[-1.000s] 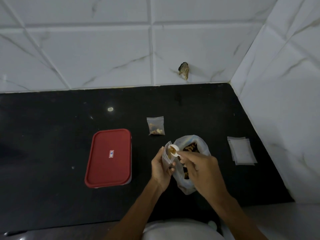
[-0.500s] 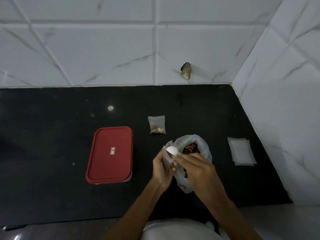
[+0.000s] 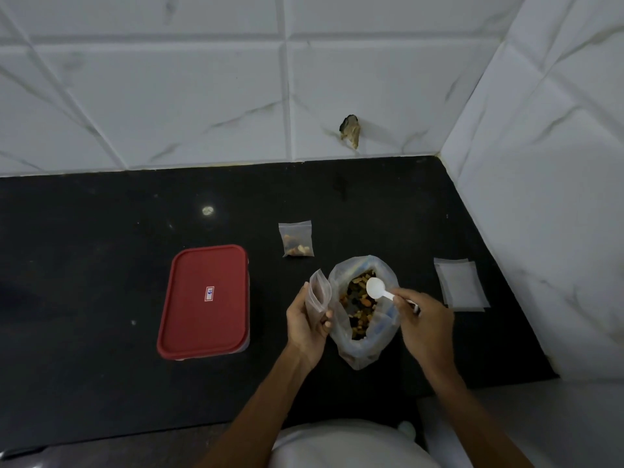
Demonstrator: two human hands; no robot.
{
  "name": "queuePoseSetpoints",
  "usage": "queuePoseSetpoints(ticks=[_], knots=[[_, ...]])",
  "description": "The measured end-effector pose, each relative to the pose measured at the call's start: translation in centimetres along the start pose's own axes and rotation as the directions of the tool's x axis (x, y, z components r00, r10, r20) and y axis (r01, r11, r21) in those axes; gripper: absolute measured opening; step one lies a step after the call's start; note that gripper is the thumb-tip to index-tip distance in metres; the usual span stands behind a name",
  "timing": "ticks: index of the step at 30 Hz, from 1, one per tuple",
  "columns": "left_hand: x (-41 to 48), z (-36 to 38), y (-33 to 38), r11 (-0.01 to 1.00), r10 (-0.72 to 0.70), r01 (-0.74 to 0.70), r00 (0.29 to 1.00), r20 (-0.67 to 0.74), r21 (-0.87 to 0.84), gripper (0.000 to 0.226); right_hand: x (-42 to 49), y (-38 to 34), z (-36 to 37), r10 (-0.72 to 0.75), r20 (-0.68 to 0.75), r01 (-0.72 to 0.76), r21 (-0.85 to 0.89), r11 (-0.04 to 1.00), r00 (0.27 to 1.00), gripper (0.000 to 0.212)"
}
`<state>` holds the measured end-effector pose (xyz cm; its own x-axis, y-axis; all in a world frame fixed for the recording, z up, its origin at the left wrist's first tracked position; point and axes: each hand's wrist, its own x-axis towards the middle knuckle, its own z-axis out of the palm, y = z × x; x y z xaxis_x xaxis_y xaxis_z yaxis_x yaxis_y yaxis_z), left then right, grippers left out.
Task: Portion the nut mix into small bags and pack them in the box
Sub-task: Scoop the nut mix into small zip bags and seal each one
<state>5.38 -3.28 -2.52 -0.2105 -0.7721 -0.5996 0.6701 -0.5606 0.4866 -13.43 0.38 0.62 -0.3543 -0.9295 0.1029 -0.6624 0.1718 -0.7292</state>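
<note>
A large clear bag of nut mix (image 3: pixel 363 346) stands open on the black counter (image 3: pixel 101 383). My right hand (image 3: pixel 425 324) grips a white plastic spoon (image 3: pixel 376 289), whose empty bowl hovers over the bag's mouth. Just left of the big bag, my left hand (image 3: pixel 305 324) holds a small clear zip bag (image 3: pixel 318 295) upright with its mouth open. A filled small bag (image 3: pixel 296 239) lies flat behind them. The box with a red lid (image 3: pixel 204 300) sits shut to the left.
A stack of empty small bags (image 3: pixel 461 285) lies at the right, near the tiled side wall (image 3: pixel 557 197). The tiled back wall (image 3: pixel 202 96) has a chipped hole (image 3: pixel 350 130). The counter's front edge runs close to my body.
My right hand has pulled the spoon away from the small bag's mouth and swung it right, over the big bag. The spoon's bowl now looks empty. My left hand keeps the small bag.
</note>
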Motion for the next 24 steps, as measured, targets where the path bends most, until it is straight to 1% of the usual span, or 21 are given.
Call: queuePoseSetpoints(ticks=[1,3,5,7,8,10,12,13,14,15,17,19,21,24], knots=[[0.0,0.1,0.0,1.000,-0.006,0.006,1.000,-0.008,-0.001,0.028,0.0,0.0,0.2,0.002,0.010,-0.002,-0.025,1.000,1.000,0.020],[0.1,0.1,0.0,1.000,-0.015,0.015,1.000,-0.020,-0.006,0.028,0.2,-0.2,0.6,-0.038,0.041,0.042,-0.105,0.994,0.998,0.022],[0.3,0.2,-0.1,1.000,-0.016,0.016,0.999,-0.032,-0.004,0.029,0.6,-0.6,0.9,-0.067,0.103,0.081,-0.134,0.988,0.992,0.023],[0.4,0.3,-0.2,1.000,-0.001,0.001,0.999,-0.039,0.006,0.028,1.0,-1.0,0.9,-0.058,0.200,0.090,-0.156,0.984,0.978,0.022],[0.4,0.4,-0.3,1.000,0.005,-0.005,0.999,-0.043,0.011,0.029,1.2,-1.0,1.2,-0.086,0.261,0.148,-0.229,0.962,0.961,0.028],[0.4,0.6,-0.2,1.000,0.017,-0.016,0.998,-0.056,0.019,0.034,1.7,0.1,2.0,-0.155,0.339,0.281,-0.362,0.889,0.928,0.044],[0.4,0.8,-0.3,0.999,0.025,-0.023,0.997,-0.069,0.031,0.039,2.0,0.2,2.7,-0.141,0.408,0.325,-0.428,0.843,0.902,0.043],[0.4,0.9,-0.4,0.999,0.026,-0.024,0.997,-0.072,0.035,0.040,1.8,0.1,3.0,-0.108,0.441,0.313,-0.422,0.851,0.891,0.040],[0.4,1.0,-0.4,0.999,0.026,-0.023,0.997,-0.075,0.037,0.040,1.7,-0.1,3.0,-0.062,0.456,0.257,-0.380,0.889,0.888,0.038],[0.4,1.1,-0.5,0.999,0.024,-0.021,0.996,-0.082,0.038,0.040,1.6,-0.1,3.1,-0.029,0.437,0.192,-0.335,0.922,0.899,0.035],[0.6,1.1,-0.5,0.999,0.014,-0.010,0.995,-0.097,0.040,0.038,1.5,-0.2,3.0,-0.037,0.376,0.144,-0.261,0.954,0.926,0.028],[0.7,1.1,-0.5,0.999,0.004,0.001,0.995,-0.100,0.042,0.035,1.3,-0.2,2.6,-0.055,0.331,0.140,-0.239,0.961,0.942,0.024],[0.7,1.0,-0.6,0.999,-0.001,0.006,0.996,-0.091,0.049,0.034,1.2,0.0,2.3,-0.050,0.317,0.112,-0.182,0.977,0.947,0.022],[0.8,1.0,-0.6,0.999,-0.004,0.008,0.996,-0.088,0.052,0.034,1.6,-0.3,1.6,-0.003,0.353,0.040,-0.099,0.994,0.935,0.022]])
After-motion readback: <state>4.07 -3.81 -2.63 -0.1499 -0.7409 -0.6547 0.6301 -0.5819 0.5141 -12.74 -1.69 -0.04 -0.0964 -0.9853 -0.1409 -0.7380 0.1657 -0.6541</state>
